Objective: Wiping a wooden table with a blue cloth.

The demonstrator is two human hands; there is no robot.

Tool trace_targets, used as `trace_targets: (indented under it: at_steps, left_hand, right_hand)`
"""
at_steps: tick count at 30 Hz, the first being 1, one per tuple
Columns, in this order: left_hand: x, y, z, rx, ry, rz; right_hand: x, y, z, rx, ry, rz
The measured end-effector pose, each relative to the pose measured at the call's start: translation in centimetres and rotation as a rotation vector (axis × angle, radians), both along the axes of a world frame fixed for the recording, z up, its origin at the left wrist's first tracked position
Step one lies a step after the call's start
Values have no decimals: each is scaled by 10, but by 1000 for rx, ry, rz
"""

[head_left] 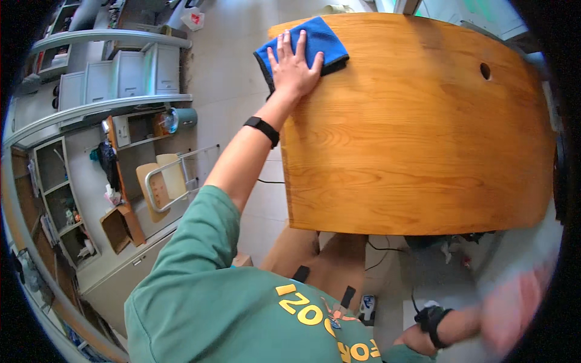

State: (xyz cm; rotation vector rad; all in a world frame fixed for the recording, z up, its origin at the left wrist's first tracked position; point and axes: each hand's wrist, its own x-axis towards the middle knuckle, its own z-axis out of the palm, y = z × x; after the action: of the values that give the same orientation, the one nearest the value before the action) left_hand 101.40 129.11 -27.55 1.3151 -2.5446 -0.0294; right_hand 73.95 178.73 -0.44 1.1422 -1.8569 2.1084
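My left hand (295, 69) lies flat with its fingers spread on a folded blue cloth (327, 42) with black edging. The cloth rests at the far left corner of a wooden tabletop (417, 139) and hangs slightly over its left edge. A black band circles my left wrist. At the lower right, off the near right side of the tabletop, my right hand (511, 308) is a pinkish smear of motion. Its fingers cannot be made out, nor whether it holds anything. A dark band (433, 323) sits on that arm.
A round hole (485, 71) pierces the tabletop at the far right. A folding chair (166, 184), shelves (63, 199) and a blue-grey bin (183, 120) stand to the left. Dark cables (382, 248) run beneath the near edge. A white bag (192, 19) lies on the floor.
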Motion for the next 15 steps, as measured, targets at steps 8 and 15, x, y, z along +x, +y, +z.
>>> trace_targets:
  at_steps: [8,15]
  left_hand:
    - [-40,26,-5,-53,10,-175]
    - [-186,99,8,46,47,-512]
  right_hand:
    - [-3,126,-287,1202,102,-548]
    - [-30,46,-291,1220,276,-708]
